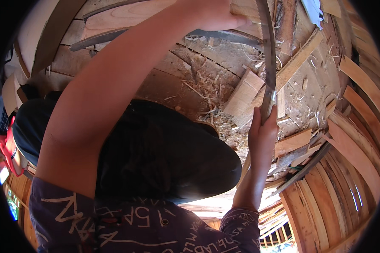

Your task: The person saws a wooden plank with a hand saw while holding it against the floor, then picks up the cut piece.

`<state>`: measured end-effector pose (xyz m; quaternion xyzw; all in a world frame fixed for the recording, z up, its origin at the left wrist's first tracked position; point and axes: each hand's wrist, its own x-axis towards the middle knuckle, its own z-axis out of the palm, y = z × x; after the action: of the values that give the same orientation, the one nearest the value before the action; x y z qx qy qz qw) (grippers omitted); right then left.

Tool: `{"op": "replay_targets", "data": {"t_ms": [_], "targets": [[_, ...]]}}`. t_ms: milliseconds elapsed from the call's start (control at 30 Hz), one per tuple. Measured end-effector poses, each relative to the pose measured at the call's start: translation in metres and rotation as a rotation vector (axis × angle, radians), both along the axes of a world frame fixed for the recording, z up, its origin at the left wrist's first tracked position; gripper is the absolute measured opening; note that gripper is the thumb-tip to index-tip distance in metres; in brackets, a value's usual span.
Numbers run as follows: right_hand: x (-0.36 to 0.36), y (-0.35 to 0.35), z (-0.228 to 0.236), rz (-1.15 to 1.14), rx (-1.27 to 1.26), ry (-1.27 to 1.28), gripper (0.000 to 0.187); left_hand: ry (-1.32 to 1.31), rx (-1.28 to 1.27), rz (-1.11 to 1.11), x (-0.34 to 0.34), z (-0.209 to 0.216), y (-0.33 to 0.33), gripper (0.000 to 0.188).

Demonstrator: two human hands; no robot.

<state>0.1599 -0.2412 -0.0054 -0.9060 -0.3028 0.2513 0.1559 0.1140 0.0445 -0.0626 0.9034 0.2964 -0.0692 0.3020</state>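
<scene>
My right hand (264,128) is closed round the handle of a long, narrow saw (270,55). Its dark blade runs away from me to the top edge of the picture, and its left edge looks toothed. My left arm reaches across to the far side, where my left hand (213,14) presses on a pale piece of wood (245,12) right beside the blade. Most of the left fingers are cut off by the picture's edge, though the thumb lies along the wood. Below the blade a short wooden block (245,92) lies among shavings.
Curled shavings and chips cover the plank floor (160,86). A long wooden strip (302,55) slants beyond the saw, and offcuts (293,142) lie right of my hand. Curved boards (359,147) line the right side. My dark-clad knee (169,152) fills the middle. Red cloth (7,145) shows far left.
</scene>
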Motion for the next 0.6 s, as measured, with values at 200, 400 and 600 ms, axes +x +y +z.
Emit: {"op": "replay_targets", "data": {"t_ms": [200, 400, 600], "targets": [[-0.019, -0.018, 0.024, -0.053, -0.059, 0.058, 0.013, -0.181, 0.151, -0.027, -0.007, -0.010, -0.008, 0.066], [0.016, 0.040, -0.016, 0.113, 0.053, -0.111, 0.017, -0.207, 0.282, -0.052, -0.006, -0.011, -0.018, 0.068], [0.003, 0.012, -0.009, 0.052, 0.018, -0.074, 0.016, -0.063, 0.135, -0.030, -0.002, -0.001, -0.010, 0.071]]}}
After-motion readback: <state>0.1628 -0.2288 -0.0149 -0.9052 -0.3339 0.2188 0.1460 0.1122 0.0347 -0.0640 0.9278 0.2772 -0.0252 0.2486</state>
